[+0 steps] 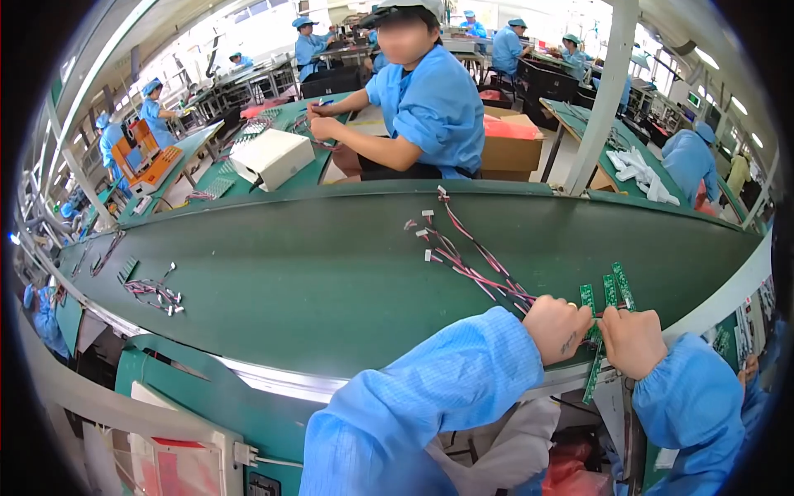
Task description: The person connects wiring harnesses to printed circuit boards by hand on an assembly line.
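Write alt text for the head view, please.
Both hands, left hand and right hand, hold green boards with pink-and-black wires trailing across a green belt. Another wire bundle lies left; a worker sits opposite.

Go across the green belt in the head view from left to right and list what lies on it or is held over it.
Small loose wire bundle → long bundle of pink and dark wires with white plugs → left hand → narrow green circuit boards → right hand.
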The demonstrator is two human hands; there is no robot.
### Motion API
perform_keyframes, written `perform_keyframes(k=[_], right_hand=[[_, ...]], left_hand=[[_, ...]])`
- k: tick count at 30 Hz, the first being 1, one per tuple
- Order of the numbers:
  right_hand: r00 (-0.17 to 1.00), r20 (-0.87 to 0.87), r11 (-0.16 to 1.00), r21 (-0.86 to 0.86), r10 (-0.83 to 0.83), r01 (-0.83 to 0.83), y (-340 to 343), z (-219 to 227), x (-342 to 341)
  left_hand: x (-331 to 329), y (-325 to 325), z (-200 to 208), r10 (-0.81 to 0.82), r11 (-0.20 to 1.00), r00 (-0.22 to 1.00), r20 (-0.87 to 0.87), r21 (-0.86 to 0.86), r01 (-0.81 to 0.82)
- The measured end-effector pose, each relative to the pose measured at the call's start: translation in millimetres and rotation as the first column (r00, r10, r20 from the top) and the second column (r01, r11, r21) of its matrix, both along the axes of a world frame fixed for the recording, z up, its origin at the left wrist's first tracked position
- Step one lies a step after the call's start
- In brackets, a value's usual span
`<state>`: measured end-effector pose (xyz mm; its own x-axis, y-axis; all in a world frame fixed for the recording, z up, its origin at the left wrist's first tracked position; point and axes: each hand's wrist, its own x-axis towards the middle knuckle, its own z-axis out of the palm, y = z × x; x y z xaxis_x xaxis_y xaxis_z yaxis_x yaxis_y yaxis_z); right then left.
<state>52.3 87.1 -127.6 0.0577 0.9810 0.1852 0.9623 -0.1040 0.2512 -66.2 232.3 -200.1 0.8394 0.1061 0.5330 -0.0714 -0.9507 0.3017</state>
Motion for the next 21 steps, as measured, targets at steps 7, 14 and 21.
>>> perform_keyframes(k=[7, 14, 21], right_hand=[[0.999, -0.034, 0.993, 0.115, -0.032, 0.036, 12, -8, 9], [0.98, 0.016, 0.964, 0.183, -0.197, 0.191, 19, -18, 4], [0.922, 0.093, 0.926, 0.087, -0.376, 0.368, 30, -18, 8]], left_hand=[[14, -6, 9, 0.136, 0.988, 0.991, -0.002, -0.075, -0.136], [18, -19, 30, 0.271, 0.939, 0.934, -0.232, -0.147, -0.309], [31, -24, 26, 0.362, 0.9, 0.912, -0.194, -0.181, -0.396]])
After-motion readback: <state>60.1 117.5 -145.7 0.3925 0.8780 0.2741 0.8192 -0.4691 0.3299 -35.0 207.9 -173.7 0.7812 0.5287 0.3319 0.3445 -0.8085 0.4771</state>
